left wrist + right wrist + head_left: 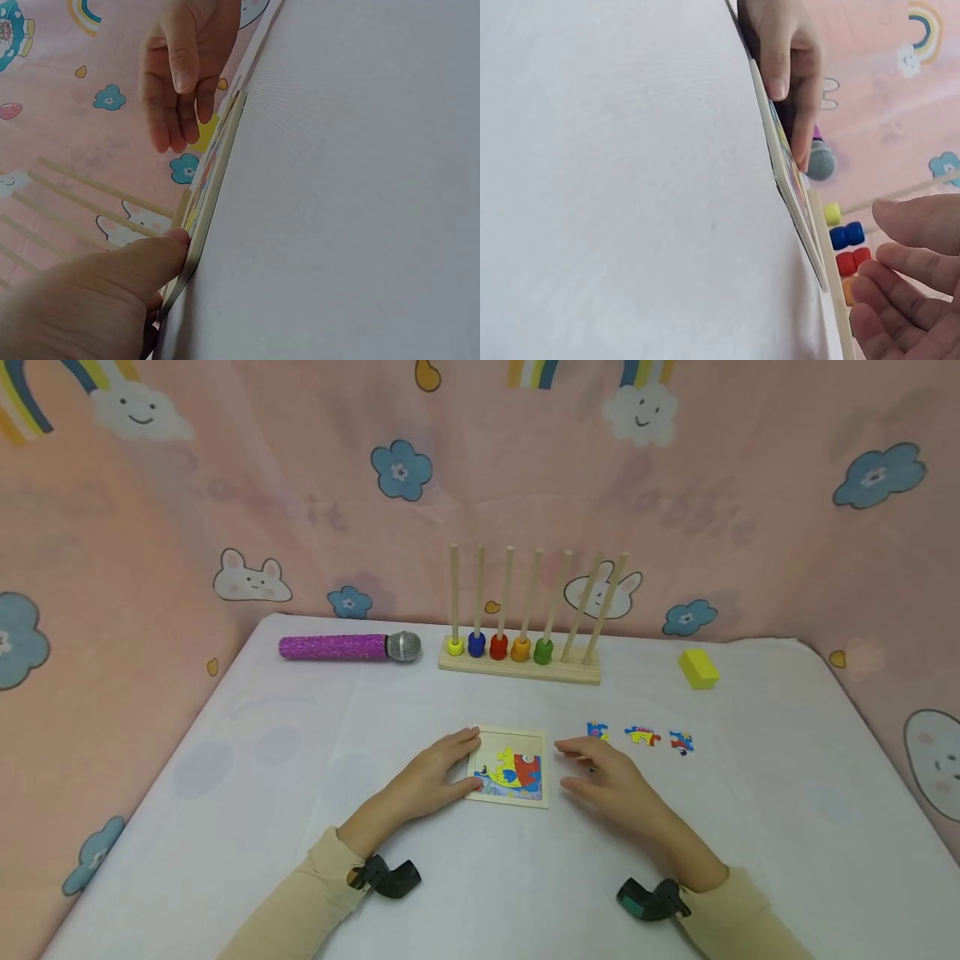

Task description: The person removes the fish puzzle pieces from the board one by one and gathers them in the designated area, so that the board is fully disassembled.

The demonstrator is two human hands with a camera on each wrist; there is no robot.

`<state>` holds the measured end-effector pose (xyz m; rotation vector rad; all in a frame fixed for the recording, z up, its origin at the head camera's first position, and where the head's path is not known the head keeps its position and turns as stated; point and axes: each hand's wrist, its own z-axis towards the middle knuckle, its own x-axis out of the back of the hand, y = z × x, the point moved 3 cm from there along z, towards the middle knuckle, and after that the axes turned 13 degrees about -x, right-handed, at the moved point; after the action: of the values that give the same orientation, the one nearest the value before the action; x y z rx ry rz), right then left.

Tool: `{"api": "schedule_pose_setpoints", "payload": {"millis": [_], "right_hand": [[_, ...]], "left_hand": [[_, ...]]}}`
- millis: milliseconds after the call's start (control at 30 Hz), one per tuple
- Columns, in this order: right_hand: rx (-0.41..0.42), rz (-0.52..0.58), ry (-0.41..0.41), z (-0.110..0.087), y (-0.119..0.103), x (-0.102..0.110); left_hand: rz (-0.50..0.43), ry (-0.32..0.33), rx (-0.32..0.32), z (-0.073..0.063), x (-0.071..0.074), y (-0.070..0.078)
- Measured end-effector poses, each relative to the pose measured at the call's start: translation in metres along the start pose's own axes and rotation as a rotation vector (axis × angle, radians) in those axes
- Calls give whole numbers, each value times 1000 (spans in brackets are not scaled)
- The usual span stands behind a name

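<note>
A square wooden jigsaw puzzle board [507, 767] lies on the white table in the head view, its lower part filled with a yellow, red and blue picture. My left hand [433, 774] holds the board's left side, thumb [161, 259] on the near edge and fingers toward the far corner. To the right of the board, my right hand [611, 781] hovers with relaxed fingers and holds nothing. Just beyond it lie loose puzzle pieces: one [597, 730] partly behind the fingers, one yellow and red [642, 737], one blue and red [682, 742].
Along the back stand a wooden peg rack [519, 672] with coloured beads and upright rods. A purple microphone [337, 647] lies at the back left, a yellow block [698, 669] at the back right. Behind the table hangs a pink patterned cloth [300, 485].
</note>
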<state>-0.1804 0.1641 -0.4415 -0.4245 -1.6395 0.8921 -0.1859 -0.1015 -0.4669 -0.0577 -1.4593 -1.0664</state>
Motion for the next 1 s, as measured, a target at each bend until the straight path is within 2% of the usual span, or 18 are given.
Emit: {"api": "schedule_pose_setpoints", "payload": {"millis": [267, 467, 633, 1000], "right_hand": [[34, 30, -67, 22, -23, -22], [21, 30, -102, 32, -37, -36], [-6, -4, -89, 35, -42, -42], [-33, -120, -32, 38, -37, -50]], "left_hand": [[-5, 9, -6, 0, 2, -1], [-14, 0, -8, -1, 2, -1], [-12, 6, -18, 0, 1, 0], [-4, -6, 0, 0, 1, -2]]}}
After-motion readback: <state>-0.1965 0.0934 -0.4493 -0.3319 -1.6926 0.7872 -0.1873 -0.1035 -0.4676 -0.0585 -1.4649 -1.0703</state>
